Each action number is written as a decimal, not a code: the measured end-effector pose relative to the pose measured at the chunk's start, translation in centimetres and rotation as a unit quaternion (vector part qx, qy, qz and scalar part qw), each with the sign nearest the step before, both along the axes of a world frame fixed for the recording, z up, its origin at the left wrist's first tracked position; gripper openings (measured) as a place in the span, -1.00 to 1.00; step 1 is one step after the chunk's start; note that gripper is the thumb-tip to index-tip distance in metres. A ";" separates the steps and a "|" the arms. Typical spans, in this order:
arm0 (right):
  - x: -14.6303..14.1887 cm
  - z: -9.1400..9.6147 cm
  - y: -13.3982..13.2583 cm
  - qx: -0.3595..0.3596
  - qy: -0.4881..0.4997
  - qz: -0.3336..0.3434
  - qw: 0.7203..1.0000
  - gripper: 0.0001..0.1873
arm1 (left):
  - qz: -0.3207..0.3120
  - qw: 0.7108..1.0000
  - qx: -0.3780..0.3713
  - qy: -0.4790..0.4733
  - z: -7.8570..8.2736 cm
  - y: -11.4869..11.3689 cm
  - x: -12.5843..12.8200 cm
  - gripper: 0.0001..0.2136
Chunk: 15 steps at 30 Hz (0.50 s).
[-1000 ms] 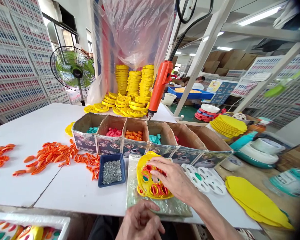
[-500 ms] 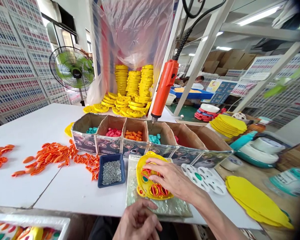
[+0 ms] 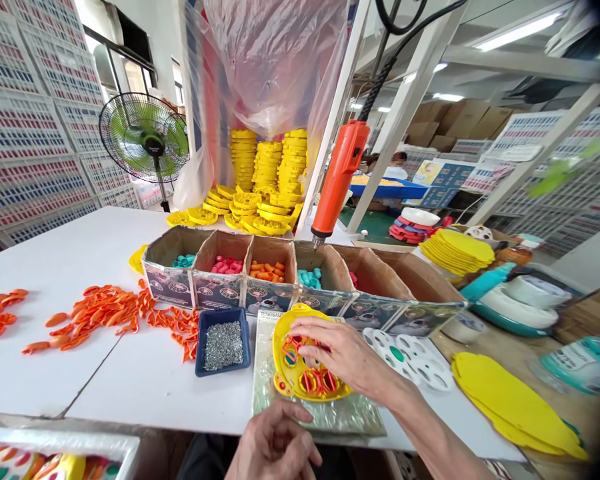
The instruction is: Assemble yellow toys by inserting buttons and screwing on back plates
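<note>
A yellow plastic toy base [image 3: 281, 327] lies on a plastic-wrapped pad [image 3: 265, 393] in front of me. My right hand [image 3: 330, 350] reaches over it from the right, fingers bent down around a red-orange plastic part [image 3: 291, 349] at the base's upper holes. The fingertips partly cover that part. Similar red-orange pieces [image 3: 320, 382] sit across the lower pair of round holes. Below the pad's near edge, my left hand [image 3: 280, 440] is half curled, thumb and fingers apart, with nothing visible in it.
A blue tray of screws [image 3: 223, 345] and orange parts [image 3: 105, 310] lie left. Behind stands a divided cardboard bin [image 3: 270, 293] with coloured pieces. An orange electric screwdriver [image 3: 341, 180] hangs above it. White perforated plates [image 3: 415, 360] and yellow sheets [image 3: 515, 400] lie right.
The hanging screwdriver has swung slightly right. My right hand has shifted a little over the base, and the red-orange part at its fingertips has changed tilt. My left hand has barely moved.
</note>
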State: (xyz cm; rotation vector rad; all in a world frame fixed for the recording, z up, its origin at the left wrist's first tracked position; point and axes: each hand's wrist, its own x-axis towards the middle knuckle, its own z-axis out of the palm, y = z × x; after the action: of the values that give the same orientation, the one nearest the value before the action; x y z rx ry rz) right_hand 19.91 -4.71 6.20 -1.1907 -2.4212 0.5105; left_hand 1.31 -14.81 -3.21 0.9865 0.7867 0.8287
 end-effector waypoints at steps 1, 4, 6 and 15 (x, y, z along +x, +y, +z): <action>0.1 0.0 0.0 -0.003 0.004 0.002 1.000 -0.69 | 0.001 1.000 -0.002 0.000 0.0 0.0 0.0 -0.44; 0.4 -0.3 0.0 -0.009 0.005 0.005 1.000 -0.67 | 0.005 1.000 -0.007 0.005 0.0 -0.1 0.0 -0.45; 0.5 -0.4 0.0 -0.007 0.002 0.000 1.000 -0.64 | 0.008 1.000 -0.008 0.006 -0.1 -0.2 0.1 -0.44; -0.2 -0.6 -0.2 -0.010 0.010 -0.033 0.999 -0.68 | -0.002 1.000 0.006 0.001 -0.4 0.0 0.0 -0.45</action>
State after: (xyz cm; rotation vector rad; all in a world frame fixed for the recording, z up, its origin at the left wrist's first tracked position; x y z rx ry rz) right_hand 19.73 -4.94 5.61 -1.2635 -2.3565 0.5244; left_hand 1.31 -14.80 -3.62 0.9993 0.7827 0.8301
